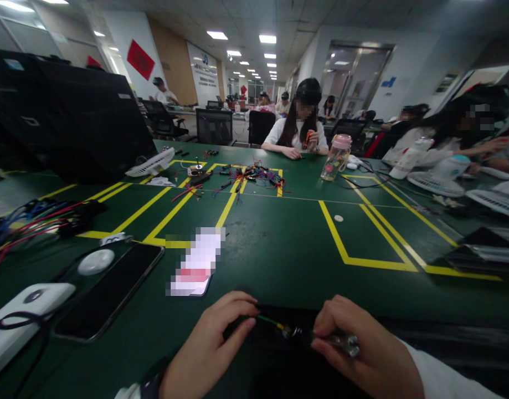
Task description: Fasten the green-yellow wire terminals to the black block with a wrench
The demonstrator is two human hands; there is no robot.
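At the near table edge, my left hand point(219, 338) is closed in a pinch on a thin green wire point(268, 319). The wire runs right to a small yellow and metallic end piece point(284, 330), too dark and small to name exactly. My right hand point(358, 338) grips what looks like a small screwdriver with a clear handle point(349, 344), its handle end sticking out past the fingers. A shiny part point(296, 332) lies between the hands, close to the yellow piece; whether they touch I cannot tell.
A pixelated phone point(198, 260) and a dark phone point(113, 288) lie to the left, near a white power strip point(25, 321). Tangled wires point(254, 174) sit farther back. A bottle point(336, 158) stands before a seated person point(299, 124). A computer case point(71, 116) stands left.
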